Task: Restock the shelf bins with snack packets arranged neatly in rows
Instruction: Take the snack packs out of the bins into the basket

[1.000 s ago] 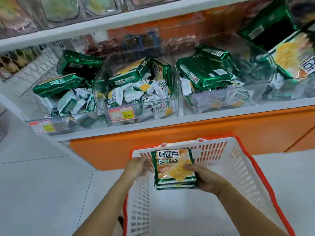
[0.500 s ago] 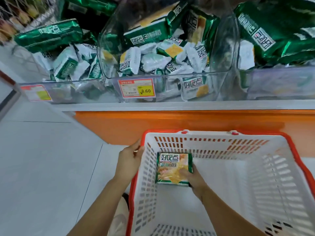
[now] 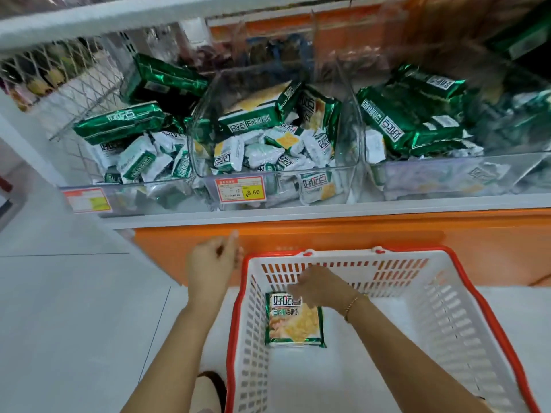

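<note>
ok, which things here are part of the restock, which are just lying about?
Job: snack packets; basket holding them; shelf bins; left hand; right hand.
Lying about: price tag; wire rack; orange shelf base.

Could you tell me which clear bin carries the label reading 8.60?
The middle bin: its label reads 8.60. The left bin has a blurred one; the right bin shows none.

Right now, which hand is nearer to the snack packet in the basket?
The right hand. It is over the top edge of the snack packet inside the basket; contact is unclear. The left hand is outside the basket, beside its left rim.
</note>
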Available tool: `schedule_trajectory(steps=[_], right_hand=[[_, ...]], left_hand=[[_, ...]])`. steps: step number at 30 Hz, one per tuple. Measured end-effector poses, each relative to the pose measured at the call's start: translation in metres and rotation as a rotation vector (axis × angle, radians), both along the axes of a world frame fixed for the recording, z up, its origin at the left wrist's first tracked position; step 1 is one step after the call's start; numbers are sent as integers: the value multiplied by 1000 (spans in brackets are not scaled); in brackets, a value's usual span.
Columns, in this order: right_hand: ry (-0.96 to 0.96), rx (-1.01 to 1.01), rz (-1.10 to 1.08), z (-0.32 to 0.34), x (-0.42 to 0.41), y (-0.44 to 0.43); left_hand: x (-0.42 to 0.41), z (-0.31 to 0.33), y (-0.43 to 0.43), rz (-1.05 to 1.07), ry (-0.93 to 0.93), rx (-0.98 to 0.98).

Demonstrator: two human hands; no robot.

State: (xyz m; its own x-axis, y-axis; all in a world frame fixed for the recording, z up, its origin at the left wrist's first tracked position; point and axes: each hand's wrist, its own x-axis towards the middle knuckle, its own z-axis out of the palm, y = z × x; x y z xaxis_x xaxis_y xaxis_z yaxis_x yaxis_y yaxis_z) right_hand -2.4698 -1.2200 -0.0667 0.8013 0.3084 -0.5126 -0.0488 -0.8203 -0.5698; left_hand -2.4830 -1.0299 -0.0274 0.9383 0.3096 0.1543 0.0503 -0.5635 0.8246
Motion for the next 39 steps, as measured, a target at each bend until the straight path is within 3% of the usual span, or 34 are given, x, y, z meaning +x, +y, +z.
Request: schedule_trajectory(steps=[2,6,8,9,13,17,20,22,26,31,35,39], right_hand=[[-232,15,29,58,-3,-11],[-833,318,-352,148,-4,-54],[-1112,213,-441,173,10,-84],[-1155,101,-455,181,21,-98],[-902,-265,-445,181,56,-136],[-750,-239,-474,168,67,-137],[-781,-202,-512,163,67,-136],[-836,-209,-513,161,66,-137],[-1047,-271,-485,159,65,-145],[-1115,-238,-469,165,71,-166],[-1260,-8,-601,190,68,-169],[-1314,261,-643,215,56,-162]], left_hand=[[6,39,-11,-24,-157,-33],[25,106,-37,-137,-320,46],[45,131,-47,-159,-345,129],[59,140,-49,-168,-326,174],[111,159,-48,-173,-165,384],[146,157,-50,-245,-51,545],[165,157,-50,-241,32,602],[177,158,-48,-283,108,533],[195,163,-43,-159,162,77],[216,163,-39,-91,300,109],[224,174,-45,-214,422,-28],[216,176,-40,-183,584,-146]])
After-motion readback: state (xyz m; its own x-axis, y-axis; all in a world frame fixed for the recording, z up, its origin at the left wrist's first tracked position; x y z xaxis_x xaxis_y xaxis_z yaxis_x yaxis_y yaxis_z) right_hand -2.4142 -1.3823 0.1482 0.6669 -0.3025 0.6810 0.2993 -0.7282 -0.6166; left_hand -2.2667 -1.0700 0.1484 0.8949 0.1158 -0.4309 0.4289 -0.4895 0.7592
